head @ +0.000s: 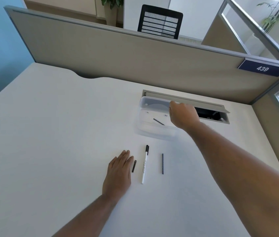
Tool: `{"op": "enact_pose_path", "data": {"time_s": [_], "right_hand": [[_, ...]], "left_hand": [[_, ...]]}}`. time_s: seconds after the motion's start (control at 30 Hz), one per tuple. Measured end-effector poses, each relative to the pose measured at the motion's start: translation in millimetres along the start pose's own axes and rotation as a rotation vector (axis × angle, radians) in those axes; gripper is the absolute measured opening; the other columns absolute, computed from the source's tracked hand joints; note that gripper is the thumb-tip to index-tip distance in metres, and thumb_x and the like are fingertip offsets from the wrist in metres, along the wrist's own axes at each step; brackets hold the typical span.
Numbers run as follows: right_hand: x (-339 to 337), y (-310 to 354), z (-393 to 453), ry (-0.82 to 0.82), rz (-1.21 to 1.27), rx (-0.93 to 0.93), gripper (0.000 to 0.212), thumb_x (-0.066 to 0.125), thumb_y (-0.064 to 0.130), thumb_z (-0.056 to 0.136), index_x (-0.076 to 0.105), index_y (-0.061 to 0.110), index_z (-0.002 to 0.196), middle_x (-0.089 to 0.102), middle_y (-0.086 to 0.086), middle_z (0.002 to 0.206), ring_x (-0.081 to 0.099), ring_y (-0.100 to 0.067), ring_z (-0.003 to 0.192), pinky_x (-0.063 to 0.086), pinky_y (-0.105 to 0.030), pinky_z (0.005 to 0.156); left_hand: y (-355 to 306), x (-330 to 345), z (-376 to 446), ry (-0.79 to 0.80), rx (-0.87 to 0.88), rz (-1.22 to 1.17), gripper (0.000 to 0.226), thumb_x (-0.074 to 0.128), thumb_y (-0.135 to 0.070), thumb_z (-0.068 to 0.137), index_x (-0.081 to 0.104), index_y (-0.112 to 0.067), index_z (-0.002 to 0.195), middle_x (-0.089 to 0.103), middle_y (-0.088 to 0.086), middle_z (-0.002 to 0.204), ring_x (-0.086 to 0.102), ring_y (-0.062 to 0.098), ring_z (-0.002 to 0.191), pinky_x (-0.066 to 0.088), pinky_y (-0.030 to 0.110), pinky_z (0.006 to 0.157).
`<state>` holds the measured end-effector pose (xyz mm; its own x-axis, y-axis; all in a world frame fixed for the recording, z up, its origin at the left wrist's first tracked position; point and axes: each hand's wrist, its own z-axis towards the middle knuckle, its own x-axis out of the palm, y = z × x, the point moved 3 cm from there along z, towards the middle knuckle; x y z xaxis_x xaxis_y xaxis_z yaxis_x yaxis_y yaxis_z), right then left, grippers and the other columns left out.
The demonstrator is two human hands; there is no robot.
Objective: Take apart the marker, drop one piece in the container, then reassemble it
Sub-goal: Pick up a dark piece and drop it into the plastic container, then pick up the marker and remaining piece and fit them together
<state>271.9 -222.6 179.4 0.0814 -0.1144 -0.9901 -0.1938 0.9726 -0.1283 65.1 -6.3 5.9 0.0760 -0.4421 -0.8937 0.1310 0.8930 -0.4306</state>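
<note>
Left hand (118, 173) flat, open on desk (49, 134), nearest; small black cap (134, 166) just right of fingertips. White marker barrel (144, 165), loose dark rod (162, 163) lie near-far. Right hand (183, 115) over far clear container (152, 130), grip unclear, apparently empty; dark piece (159, 121) inside, just left.

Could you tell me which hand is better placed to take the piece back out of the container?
The right hand: it is over the container, beside the dark piece inside. The left hand lies flat on the desk.
</note>
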Motion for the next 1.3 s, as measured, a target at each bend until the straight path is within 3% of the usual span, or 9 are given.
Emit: {"op": "enact_pose_path", "data": {"time_s": [0.13,0.3,0.37,0.47,0.63,0.8,1.1,1.23,1.3], "right_hand": [[12.0,9.3,-23.4,-0.037,0.151,0.038,0.018,0.043,0.021,0.102,0.056,0.011,0.096,0.069,-0.015,0.083,0.051,-0.035,0.062,0.036,-0.035,0.058],[44.0,46.8,-79.5,0.083,0.284,-0.041,0.016,0.046,0.029,0.102,0.058,0.019,0.099,0.071,-0.007,0.099,0.066,-0.036,0.082,0.051,-0.040,0.072],[57.7,64.4,-105.5,0.147,0.282,-0.130,0.012,0.051,0.021,0.099,0.060,0.021,0.107,0.063,-0.005,0.109,0.066,-0.035,0.092,0.053,-0.042,0.073],[73.4,86.4,-138.1,0.162,0.181,-0.419,0.038,0.057,-0.003,0.085,0.059,0.015,0.119,0.054,-0.008,0.123,0.060,-0.032,0.100,0.054,-0.044,0.069],[86.1,101.4,-161.2,0.155,0.012,-0.688,0.033,0.054,-0.011,0.081,0.059,0.008,0.107,0.059,-0.010,0.119,0.058,-0.031,0.094,0.051,-0.044,0.072],[81.5,100.9,-166.7,0.107,-0.036,-0.734,0.029,0.070,-0.008,0.069,0.061,0.015,0.083,0.061,-0.003,0.084,0.058,-0.022,0.071,0.050,-0.033,0.057],[73.4,93.0,-159.1,0.072,0.029,-0.776,0.025,0.056,-0.009,0.086,0.058,0.010,0.101,0.060,-0.008,0.099,0.059,-0.027,0.085,0.052,-0.039,0.068],[56.3,84.4,-151.5,0.024,0.283,-0.606,0.036,0.051,-0.011,0.086,0.059,0.011,0.113,0.061,-0.006,0.111,0.059,-0.029,0.095,0.052,-0.043,0.072],[44.6,77.9,-146.4,-0.060,0.430,-0.457,0.025,0.057,-0.005,0.093,0.060,0.014,0.109,0.063,-0.001,0.107,0.059,-0.024,0.091,0.053,-0.040,0.070]], "left_hand": [[-0.9,-1.1,1.2,-0.012,0.005,0.000,0.043,0.048,-0.006,0.094,0.063,-0.014,0.133,0.058,0.004,0.151,0.050,0.022,0.145,0.038,0.043,0.115],[-1.0,-2.4,0.5,-0.008,0.018,-0.006,0.048,0.033,-0.014,0.097,0.064,-0.013,0.133,0.059,0.005,0.151,0.050,0.023,0.145,0.040,0.044,0.115],[-0.8,-1.3,0.7,-0.012,0.017,-0.007,0.048,0.031,-0.016,0.098,0.063,-0.014,0.133,0.059,0.006,0.150,0.051,0.023,0.144,0.037,0.042,0.115],[1.3,2.2,1.0,-0.004,0.014,0.007,0.046,0.031,-0.017,0.098,0.061,-0.016,0.134,0.058,0.005,0.151,0.050,0.021,0.145,0.036,0.040,0.116],[5.8,7.0,0.9,0.005,0.020,0.010,0.047,0.040,-0.013,0.095,0.060,-0.017,0.138,0.056,0.005,0.153,0.049,0.021,0.146,0.033,0.039,0.118],[4.5,4.9,-0.8,0.010,0.023,0.020,0.050,0.036,-0.012,0.094,0.060,-0.016,0.138,0.057,0.006,0.153,0.050,0.022,0.145,0.030,0.038,0.118],[3.3,2.0,1.9,-0.001,-0.010,-0.041,0.042,0.057,-0.002,0.095,0.063,-0.015,0.135,0.056,0.006,0.154,0.049,0.022,0.146,0.025,0.034,0.118],[2.5,-1.2,7.5,-0.021,-0.072,-0.169,0.040,0.050,-0.003,0.102,0.061,-0.012,0.139,0.052,0.006,0.157,0.044,0.020,0.149,0.029,0.035,0.122],[1.3,-3.9,12.1,-0.021,-0.100,-0.250,0.041,0.048,-0.003,0.103,0.059,-0.010,0.142,0.049,0.008,0.159,0.042,0.021,0.151,0.031,0.040,0.123]]}}
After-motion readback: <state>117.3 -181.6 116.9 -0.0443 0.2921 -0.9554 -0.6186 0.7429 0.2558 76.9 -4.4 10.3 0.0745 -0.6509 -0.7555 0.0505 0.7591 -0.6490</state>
